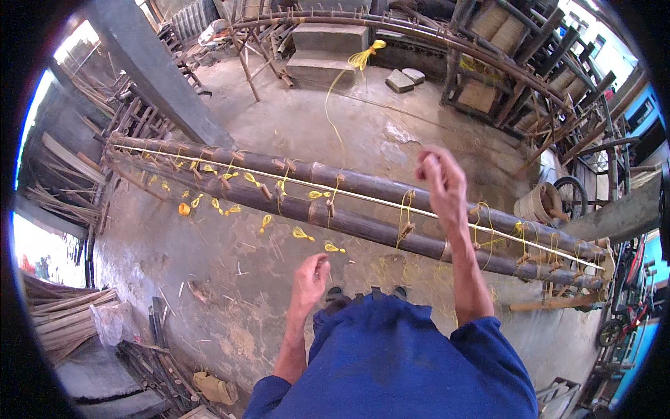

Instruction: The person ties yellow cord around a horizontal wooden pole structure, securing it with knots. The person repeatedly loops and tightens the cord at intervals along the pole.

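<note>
My right hand [443, 180] is raised over the far bamboo pole [370, 183]. Its fingers are loosely bent and slightly apart, and nothing shows in them. Lower and to the left, my left hand [308, 281] has its fingertips drawn together; whatever they hold, if anything, is hidden. Close to those fingertips hangs a small yellow string bundle [335, 248]. Beyond the poles, a larger yellow string bundle [366, 54] appears in mid-air, trailing a thin strand down to the far pole. Short pegs and yellow loops line both this pole and the near bamboo pole [363, 227]. Between them runs a pale rod [380, 202].
A concrete pillar [153, 66] rises at the back left. Concrete steps [328, 49] and two flat blocks [399, 80] are at the back. Stacked wooden frames [481, 91] and a basket [537, 202] stand right. Split bamboo strips [66, 318] lie at the left.
</note>
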A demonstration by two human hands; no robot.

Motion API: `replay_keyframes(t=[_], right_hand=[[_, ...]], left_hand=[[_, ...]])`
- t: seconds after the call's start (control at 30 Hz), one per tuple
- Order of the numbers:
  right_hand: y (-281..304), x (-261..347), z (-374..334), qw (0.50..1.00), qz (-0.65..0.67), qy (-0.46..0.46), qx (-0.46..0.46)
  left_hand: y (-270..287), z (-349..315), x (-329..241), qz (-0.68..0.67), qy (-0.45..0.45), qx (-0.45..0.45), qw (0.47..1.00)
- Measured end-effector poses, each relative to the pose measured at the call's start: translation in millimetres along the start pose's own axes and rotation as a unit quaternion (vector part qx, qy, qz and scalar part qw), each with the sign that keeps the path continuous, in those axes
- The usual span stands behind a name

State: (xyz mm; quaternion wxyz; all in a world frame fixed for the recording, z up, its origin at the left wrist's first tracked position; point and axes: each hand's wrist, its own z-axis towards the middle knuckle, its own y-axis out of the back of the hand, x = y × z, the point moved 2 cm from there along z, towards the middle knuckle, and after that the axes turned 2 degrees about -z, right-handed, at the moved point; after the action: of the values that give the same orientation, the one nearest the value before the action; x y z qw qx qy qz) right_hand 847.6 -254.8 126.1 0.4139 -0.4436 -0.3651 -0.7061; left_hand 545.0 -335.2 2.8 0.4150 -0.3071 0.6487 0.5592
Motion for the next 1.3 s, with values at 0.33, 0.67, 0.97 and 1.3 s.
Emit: replay_keyframes(t=[0.33,0.67,0.97,1.3], right_hand=[[37.4,-104.7,-131.0,0.972,-0.099,-0.199,0.076],[5.6,-138.2,-133.5,0.963,-0.165,-0.189,0.1],[7.1,-113.2,-149.4,0.975,-0.174,-0.125,0.05],[10.8,-126.5,-192.9,0.962,-0.182,-0.199,0.035]], left_hand=[[-67.1,-31.4,-1.9,0.089,-0.037,0.249,0.964],[-116.7,-58.6,-51.4,0.131,-0.05,0.259,0.956],[-129.4,-113.1,-53.8,0.126,0.002,0.336,0.933],[-107.0,-149.4,-8.3,0.08,-0.083,0.306,0.945]])
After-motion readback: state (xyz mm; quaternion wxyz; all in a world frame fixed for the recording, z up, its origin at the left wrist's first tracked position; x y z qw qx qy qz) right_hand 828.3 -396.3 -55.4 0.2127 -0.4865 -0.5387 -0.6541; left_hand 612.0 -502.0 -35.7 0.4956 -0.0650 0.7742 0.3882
